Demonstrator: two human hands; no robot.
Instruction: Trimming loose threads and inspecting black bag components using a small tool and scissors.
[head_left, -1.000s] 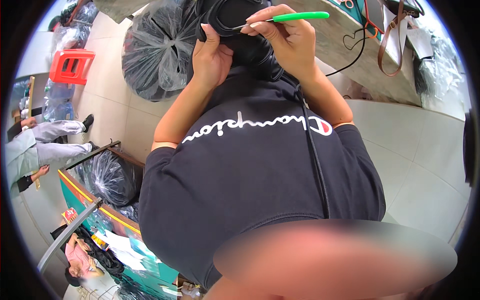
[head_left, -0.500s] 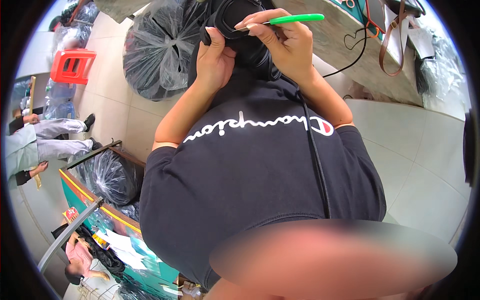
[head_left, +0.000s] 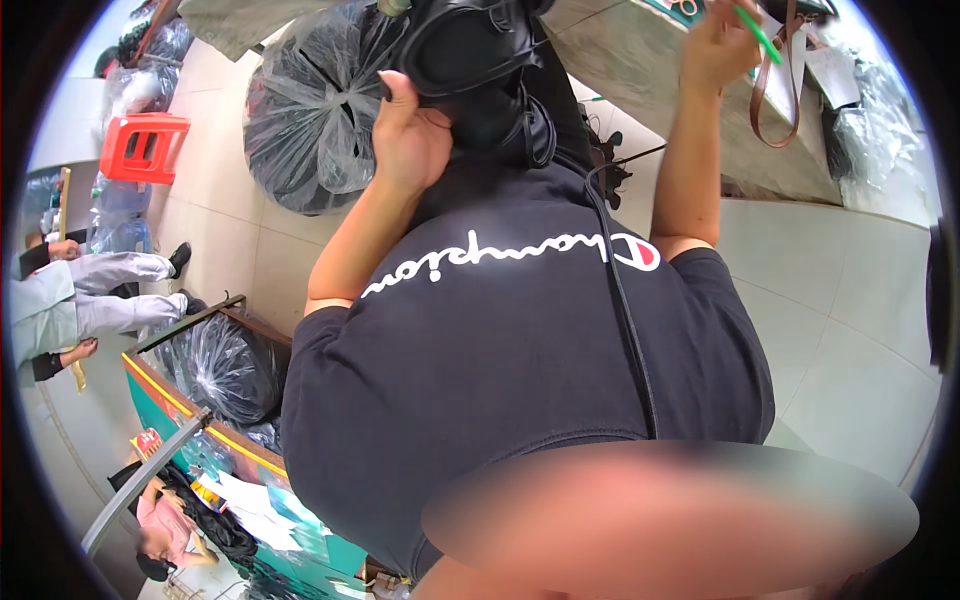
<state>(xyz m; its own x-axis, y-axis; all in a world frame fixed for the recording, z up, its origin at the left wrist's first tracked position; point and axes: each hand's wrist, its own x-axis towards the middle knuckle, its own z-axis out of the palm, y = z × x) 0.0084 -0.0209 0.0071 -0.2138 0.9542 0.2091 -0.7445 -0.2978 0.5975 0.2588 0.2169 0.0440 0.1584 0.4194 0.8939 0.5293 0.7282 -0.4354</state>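
Note:
A black bag-like piece (head_left: pixel 460 55) with a rounded, raised rim lies at the top centre, in front of my body. At its lower left edge is my left hand (head_left: pixel 413 145), thumb raised and the other fingers curled against the black material. My right hand (head_left: pixel 722 45) is up at the top right, well away from the bag and over the worktable. It is closed on a slim green-handled tool (head_left: pixel 760 36), whose green end points down to the right; the thin metal tip is hidden. A black strap (head_left: pixel 541 140) loops at the piece's lower right.
A grey worktable (head_left: pixel 640 50) at the upper right carries a brown strap (head_left: pixel 785 95) and scissors (head_left: pixel 684 8). Left of me stands a plastic-wrapped bundle (head_left: pixel 320 110). A red stool (head_left: pixel 145 148) and two other people are farther left, one beside a green table (head_left: pixel 330 550).
My right hand has moved right, away from the black piece, taking the green-handled tool with it. My left hand has shifted slightly down and stays at the piece's edge.

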